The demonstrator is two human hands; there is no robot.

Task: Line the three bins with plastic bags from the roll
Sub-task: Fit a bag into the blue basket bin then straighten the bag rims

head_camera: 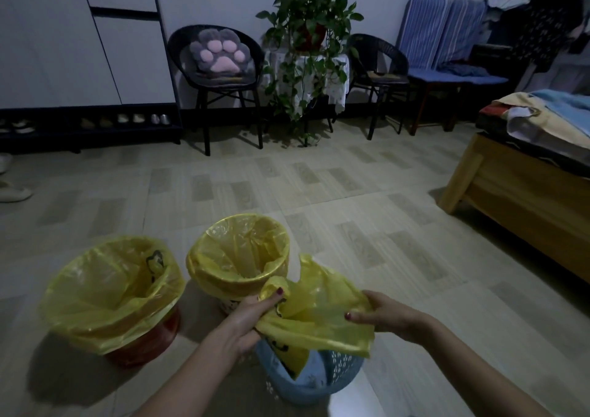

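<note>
Three bins stand on the floor in front of me. The red bin (pixel 143 349) at the left wears a yellow bag folded over its rim. A white bin (pixel 231 303) in the middle is lined with a yellow bag too. Nearest me is a pale blue perforated bin (pixel 335 375). Above it I hold a loose yellow plastic bag (pixel 319 314), whose lower corner hangs into the blue bin. My left hand (pixel 252 317) pinches the bag's left edge and my right hand (pixel 386 317) grips its right edge. No roll of bags is in view.
A wooden bed frame (pixel 510 186) with bedding stands at the right. Along the far wall are two black chairs (pixel 220 75), a potted plant on a stand (pixel 306 49), a blue-cushioned bench (pixel 453 78) and a white cabinet with shoes beneath (pixel 79 65). Slippers (pixel 14 193) lie far left.
</note>
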